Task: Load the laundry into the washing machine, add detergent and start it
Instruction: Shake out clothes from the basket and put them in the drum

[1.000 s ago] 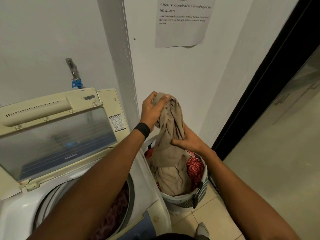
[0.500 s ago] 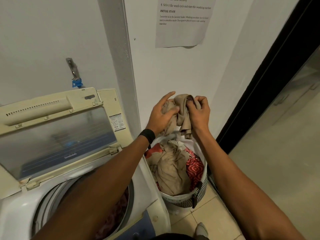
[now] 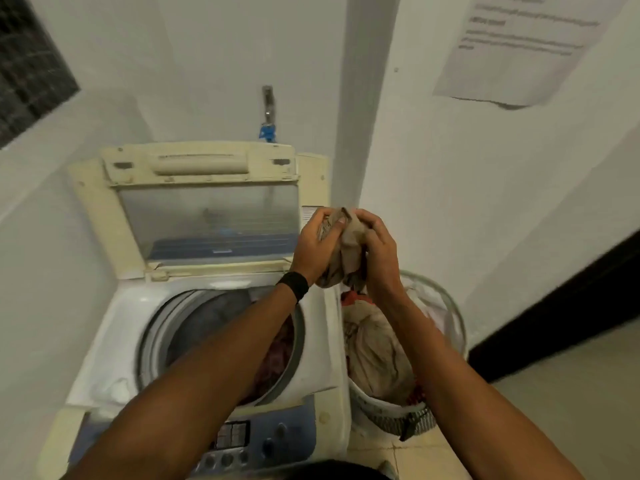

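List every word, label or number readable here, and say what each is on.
Nothing can be quoted.
The paper sheet on the wall: printed lines, too blurred to read.
The sticker on the washing machine lid: too small and blurred to read.
The control panel: button markings too blurred to read.

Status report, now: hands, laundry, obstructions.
Left hand, right hand both grip beige garment. Bunched above basket, beside washing machine. Lid up, nothing blocking drum.
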Available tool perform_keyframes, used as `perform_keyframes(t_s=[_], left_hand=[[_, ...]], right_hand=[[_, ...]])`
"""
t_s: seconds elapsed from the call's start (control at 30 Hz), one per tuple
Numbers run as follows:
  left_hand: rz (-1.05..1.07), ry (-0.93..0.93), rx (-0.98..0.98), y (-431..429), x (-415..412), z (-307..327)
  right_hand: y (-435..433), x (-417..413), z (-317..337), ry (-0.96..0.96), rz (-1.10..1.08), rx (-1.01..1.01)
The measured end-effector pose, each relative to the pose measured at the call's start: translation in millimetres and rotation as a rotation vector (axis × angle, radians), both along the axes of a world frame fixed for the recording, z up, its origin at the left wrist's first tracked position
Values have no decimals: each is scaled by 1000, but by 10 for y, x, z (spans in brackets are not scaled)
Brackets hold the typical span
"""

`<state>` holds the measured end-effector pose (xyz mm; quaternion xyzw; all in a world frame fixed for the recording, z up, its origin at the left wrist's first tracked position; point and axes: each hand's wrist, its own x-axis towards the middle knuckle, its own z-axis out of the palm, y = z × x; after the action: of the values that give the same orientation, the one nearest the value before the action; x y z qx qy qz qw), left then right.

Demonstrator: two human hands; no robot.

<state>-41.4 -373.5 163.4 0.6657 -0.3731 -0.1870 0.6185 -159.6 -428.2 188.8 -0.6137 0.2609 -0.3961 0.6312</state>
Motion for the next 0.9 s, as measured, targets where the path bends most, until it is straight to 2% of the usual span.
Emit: perform_keyframes(t_s=[0.07, 0.2, 0.4, 0.53, 0.63, 0.73, 0.9], left_hand=[[101, -1, 38, 297, 156, -62], [266, -20, 131, 822, 453, -158], [448, -77, 293, 1518, 823, -428], [461, -104, 464, 1813, 936, -490], [414, -150, 660, 1986, 1123, -693], [403, -93, 581, 2054, 1203, -822], [320, -31, 520, 2012, 1134, -804]], right_hand=[[134, 184, -108, 40, 129, -127], [464, 545, -293, 90, 278, -173], [943, 964, -621, 172, 323, -322], [1120, 1152, -804, 269, 406, -354], [1138, 1301, -922, 441, 646, -342], [1135, 1371, -976, 538, 756, -346], [1133, 1311, -1020, 554, 754, -382]])
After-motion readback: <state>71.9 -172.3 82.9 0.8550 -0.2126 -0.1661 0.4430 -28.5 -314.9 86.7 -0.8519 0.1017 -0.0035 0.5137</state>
